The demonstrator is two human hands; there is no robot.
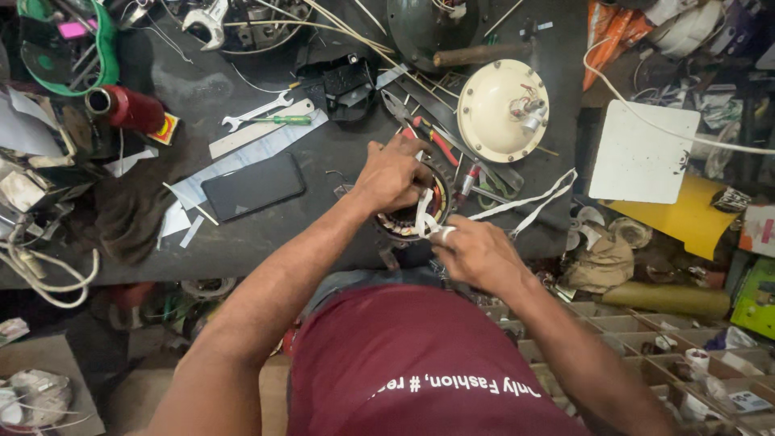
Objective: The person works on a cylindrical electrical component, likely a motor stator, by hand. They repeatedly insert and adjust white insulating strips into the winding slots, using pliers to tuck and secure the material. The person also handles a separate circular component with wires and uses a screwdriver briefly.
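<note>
Two bare hands meet over a round motor stator with copper-coloured windings (416,211), which sits at the near edge of the dark workbench (339,153), just in front of the person's body; the left hand (393,173) rests on top of the stator with its fingers curled down over the far rim, seemingly to steady it, though whether they pinch anything I cannot tell; the right hand (478,254) comes in from the near right, its fingertips pressed together on a white cloth tape (426,216) that loops over the windings; the tape's loose length trails off to the right across the bench, kept clear of the hands. Just beyond the left hand lie red-handled pliers (428,137); farther right sits a cream round fan cover with wires at its centre (502,111). To the left lie a black flat phone (253,186), a steel ruler (260,129), a silver open-ended spanner (257,111) and a green-handled screwdriver (284,120), all within easy reach.
</note>
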